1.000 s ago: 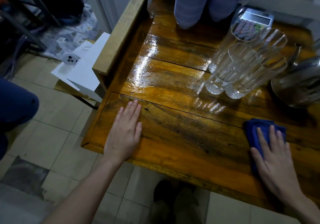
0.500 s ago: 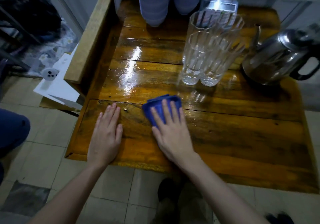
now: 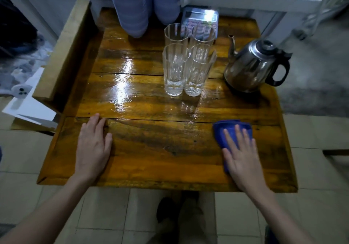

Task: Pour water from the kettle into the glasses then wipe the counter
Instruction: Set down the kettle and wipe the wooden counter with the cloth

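Note:
Several clear ribbed glasses (image 3: 176, 69) stand grouped at the middle of the wooden counter (image 3: 151, 155), with water in the near ones. A steel kettle (image 3: 253, 66) with a black handle sits to their right. My right hand (image 3: 241, 155) presses flat on a folded blue cloth (image 3: 226, 130) near the counter's front right. My left hand (image 3: 92, 145) rests flat on the wood at the front left, holding nothing. The boards behind my hands shine wet.
A calculator (image 3: 200, 19) lies behind the glasses, next to blue striped stacks (image 3: 132, 7) at the back. A raised wooden rail (image 3: 62, 54) borders the counter's left side. White papers (image 3: 28, 103) lie on the tiled floor to the left.
My right hand has slid the blue cloth from the counter's middle to the front right. The left hand has stayed in place.

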